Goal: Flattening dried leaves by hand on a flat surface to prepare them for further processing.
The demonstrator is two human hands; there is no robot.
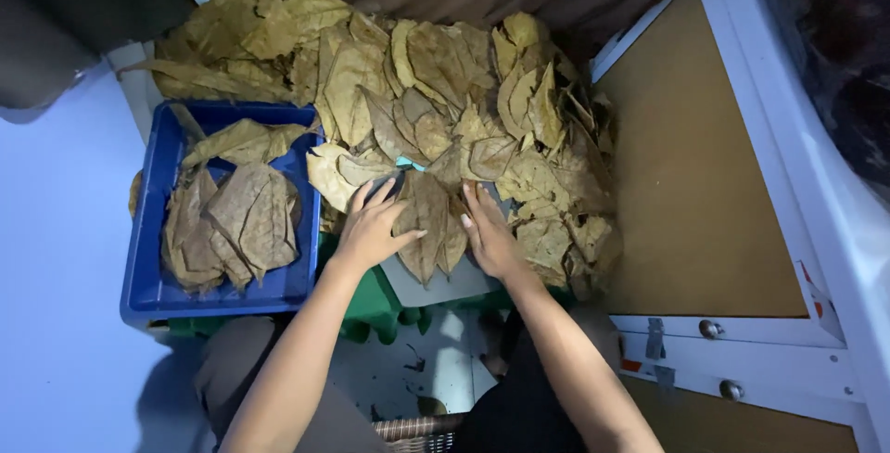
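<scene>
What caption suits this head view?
Both hands flatten a dried leaf beside a blue tray of leaves.

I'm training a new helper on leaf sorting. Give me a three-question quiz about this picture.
1. True or false: both hands press on one dry leaf.
2. What colour is the tray holding the smaller stack of leaves?
3. Where is the big pile of leaves? A) inside the tray B) beyond the hands

Key: 1 true: left hand and right hand flank it. 2 blue. 3 B.
</scene>
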